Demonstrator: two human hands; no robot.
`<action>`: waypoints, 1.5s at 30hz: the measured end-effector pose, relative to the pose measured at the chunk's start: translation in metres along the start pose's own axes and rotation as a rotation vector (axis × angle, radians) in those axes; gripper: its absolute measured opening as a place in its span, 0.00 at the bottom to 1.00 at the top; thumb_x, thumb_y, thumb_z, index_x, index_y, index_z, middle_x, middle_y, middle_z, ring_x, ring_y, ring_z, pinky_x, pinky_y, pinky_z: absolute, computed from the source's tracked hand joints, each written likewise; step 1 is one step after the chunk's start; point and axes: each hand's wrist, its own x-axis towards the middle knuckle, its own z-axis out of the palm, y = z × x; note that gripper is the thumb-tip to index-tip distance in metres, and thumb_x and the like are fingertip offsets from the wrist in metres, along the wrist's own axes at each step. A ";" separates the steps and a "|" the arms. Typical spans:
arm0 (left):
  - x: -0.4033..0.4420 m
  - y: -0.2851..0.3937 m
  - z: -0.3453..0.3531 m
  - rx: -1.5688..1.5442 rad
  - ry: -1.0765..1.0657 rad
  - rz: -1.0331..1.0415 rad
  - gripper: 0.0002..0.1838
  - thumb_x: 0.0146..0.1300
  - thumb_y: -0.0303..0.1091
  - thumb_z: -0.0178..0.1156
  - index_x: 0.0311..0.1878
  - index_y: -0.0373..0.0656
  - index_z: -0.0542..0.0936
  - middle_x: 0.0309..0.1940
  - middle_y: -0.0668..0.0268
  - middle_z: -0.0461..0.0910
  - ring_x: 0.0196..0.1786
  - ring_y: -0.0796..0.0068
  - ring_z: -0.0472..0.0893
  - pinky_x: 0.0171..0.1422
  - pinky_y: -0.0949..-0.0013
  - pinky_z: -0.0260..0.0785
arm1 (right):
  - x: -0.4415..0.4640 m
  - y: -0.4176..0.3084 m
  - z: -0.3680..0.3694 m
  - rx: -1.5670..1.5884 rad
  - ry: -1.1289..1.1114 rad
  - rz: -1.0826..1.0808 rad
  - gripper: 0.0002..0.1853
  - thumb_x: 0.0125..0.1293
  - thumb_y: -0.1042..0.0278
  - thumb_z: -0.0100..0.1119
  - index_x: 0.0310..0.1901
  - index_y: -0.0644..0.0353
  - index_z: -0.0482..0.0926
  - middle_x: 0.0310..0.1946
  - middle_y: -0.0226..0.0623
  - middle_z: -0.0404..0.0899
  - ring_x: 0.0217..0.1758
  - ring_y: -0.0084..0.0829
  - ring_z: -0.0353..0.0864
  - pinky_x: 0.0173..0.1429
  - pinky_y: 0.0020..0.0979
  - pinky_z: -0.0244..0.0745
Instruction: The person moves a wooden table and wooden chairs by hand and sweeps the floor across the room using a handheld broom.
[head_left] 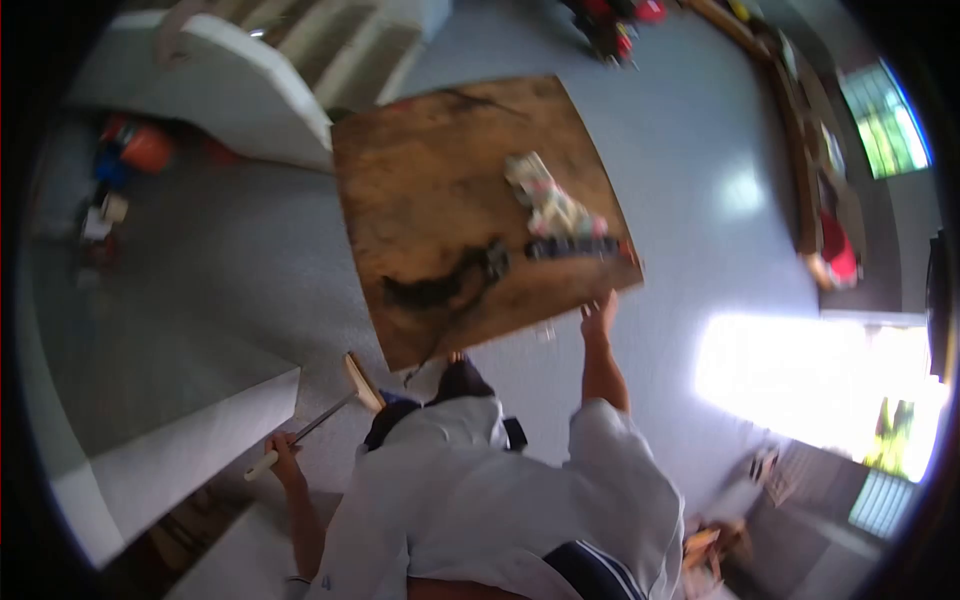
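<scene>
My left hand (pixel 284 458) is wrapped round the pale grip of a squeegee-like tool (pixel 363 381), which has a thin metal shaft and a wide, light-coloured head. Its head is low, left of my legs. My right hand (pixel 598 318) is at the near right edge of a stained brown wooden tabletop (pixel 430 190), its fingers on the edge near the corner. On the tabletop lie a crumpled patterned cloth (pixel 552 200), a long dark object with a red end (pixel 572 247) and a black object, perhaps a strap or tool (pixel 440 287). Motion blur hides their details.
A low white wall (pixel 270 80) and stairs (pixel 350 50) stand at the far left. A white-sided block (pixel 200 440) is at the left. Red machinery (pixel 605 25) stands at the back. Bright light comes through a doorway (pixel 800 380) on the right.
</scene>
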 end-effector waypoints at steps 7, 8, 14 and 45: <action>0.001 -0.010 0.030 0.047 -0.068 -0.054 0.11 0.56 0.38 0.46 0.33 0.39 0.68 0.24 0.66 0.71 0.28 0.78 0.71 0.27 0.77 0.64 | -0.058 0.086 0.042 0.161 -0.124 0.211 0.37 0.50 0.40 0.45 0.57 0.49 0.47 0.56 0.38 0.50 0.57 0.43 0.50 0.54 0.54 0.46; 0.007 -0.016 0.033 0.052 -0.086 -0.088 0.11 0.56 0.38 0.47 0.33 0.40 0.68 0.24 0.66 0.71 0.28 0.77 0.71 0.27 0.76 0.64 | -0.048 0.107 0.051 0.227 -0.093 0.009 0.35 0.51 0.43 0.47 0.57 0.50 0.49 0.55 0.38 0.52 0.56 0.42 0.52 0.54 0.50 0.49; 0.017 -0.010 0.038 0.114 -0.208 -0.077 0.12 0.56 0.39 0.47 0.35 0.39 0.67 0.23 0.65 0.71 0.28 0.77 0.71 0.26 0.75 0.64 | -0.122 0.168 0.084 -0.028 0.256 -0.013 0.27 0.52 0.60 0.50 0.52 0.61 0.53 0.48 0.43 0.60 0.50 0.39 0.61 0.51 0.38 0.59; -0.043 0.016 0.165 0.375 -0.414 0.090 0.07 0.54 0.32 0.47 0.27 0.37 0.69 0.23 0.65 0.72 0.27 0.78 0.71 0.31 0.75 0.66 | 0.261 -0.139 0.126 -0.407 -0.043 -0.114 0.18 0.48 0.64 0.53 0.39 0.68 0.71 0.33 0.43 0.73 0.35 0.31 0.72 0.37 0.31 0.68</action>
